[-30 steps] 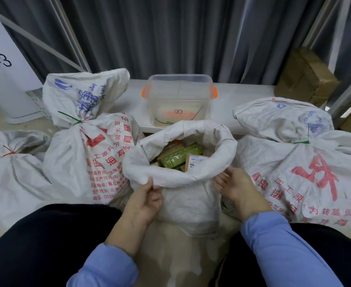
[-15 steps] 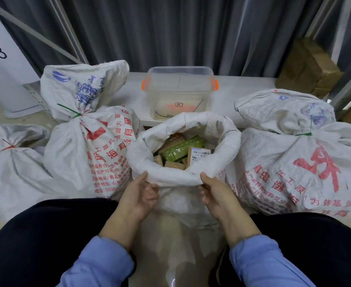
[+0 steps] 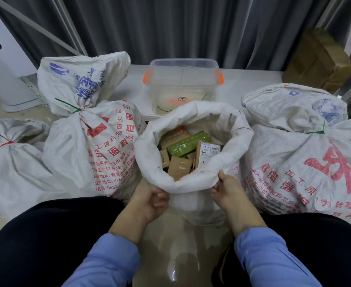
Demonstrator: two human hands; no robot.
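An open white woven sack (image 3: 228,129) stands on the floor between my knees, its rim rolled outward. Inside lie several brown cardboard boxes (image 3: 178,168), a green packet (image 3: 188,145) and a box with a white barcode label (image 3: 209,151). My left hand (image 3: 149,201) grips the near left part of the rolled rim from below, fingers curled. My right hand (image 3: 227,191) pinches the near right part of the rim, thumb on top of the fabric.
Tied sacks with red print stand at the left (image 3: 91,141), far left (image 3: 11,162) and right (image 3: 307,154). A clear plastic tub with orange handles (image 3: 183,83) sits on a low white platform (image 3: 247,83) behind. Cardboard boxes (image 3: 319,61) are stacked at the back right.
Both hands have slid along the rolled rim toward its near middle, the right one coming in from the sack's right side. The rim is rolled lower and more of the contents shows.
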